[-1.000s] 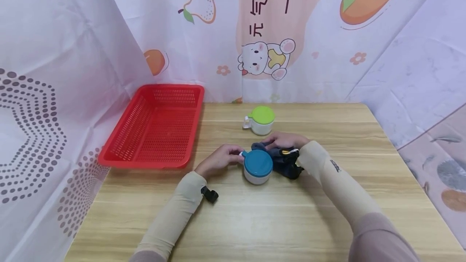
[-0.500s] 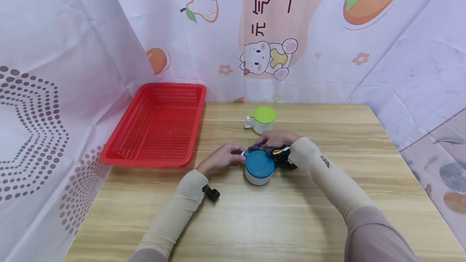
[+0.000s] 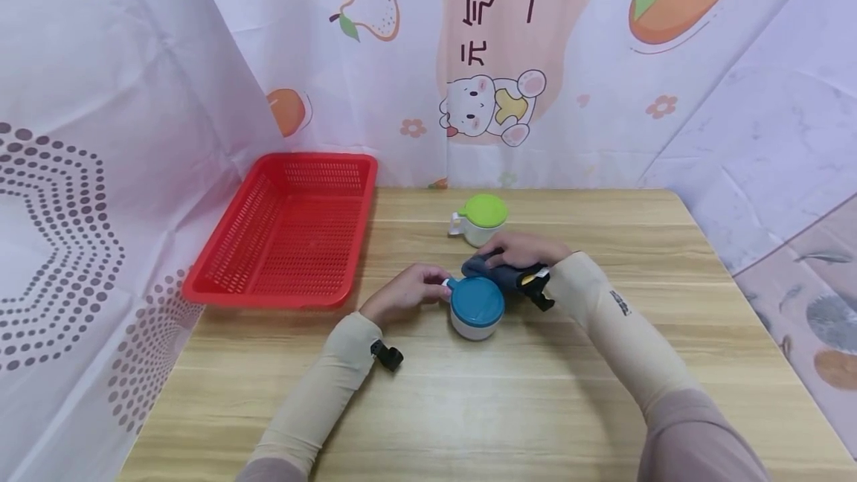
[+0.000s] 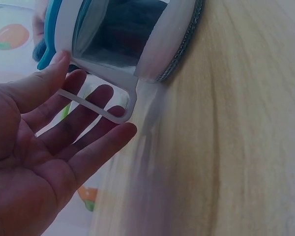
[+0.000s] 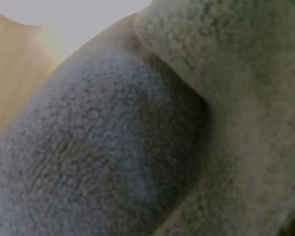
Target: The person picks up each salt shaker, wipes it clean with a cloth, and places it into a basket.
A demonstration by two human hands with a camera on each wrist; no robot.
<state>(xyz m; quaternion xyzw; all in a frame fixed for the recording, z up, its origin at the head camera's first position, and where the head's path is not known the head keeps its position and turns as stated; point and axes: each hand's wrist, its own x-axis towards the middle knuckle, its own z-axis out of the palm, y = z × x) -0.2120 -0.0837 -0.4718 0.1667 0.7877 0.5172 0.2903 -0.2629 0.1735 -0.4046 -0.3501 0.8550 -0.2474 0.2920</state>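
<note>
A white cup (image 3: pixel 472 331) with a blue lid (image 3: pixel 477 301) stands upright on the wooden table. My left hand (image 3: pixel 413 290) holds it by the handle (image 4: pixel 129 102), with the thumb near the lid and the fingers around the handle loop in the left wrist view. Just behind and right of the cup, my right hand (image 3: pixel 525 248) grips a dark grey-blue cloth (image 3: pixel 477 266), bunched close against the cup's far side. Fuzzy folds of the cloth (image 5: pixel 88 147) fill most of the right wrist view, hiding the fingers there.
Behind the right hand stands a second white cup (image 3: pixel 479 235) with a green lid (image 3: pixel 485 210). A red plastic basket (image 3: pixel 268 300) sits at the back left. Printed curtain (image 3: pixel 402 73) hangs along the table's back edge.
My right hand shifted left toward the cup, then back right and slightly away from me with the cloth, which now hangs less low. The left hand and cup have stayed nearly still.
</note>
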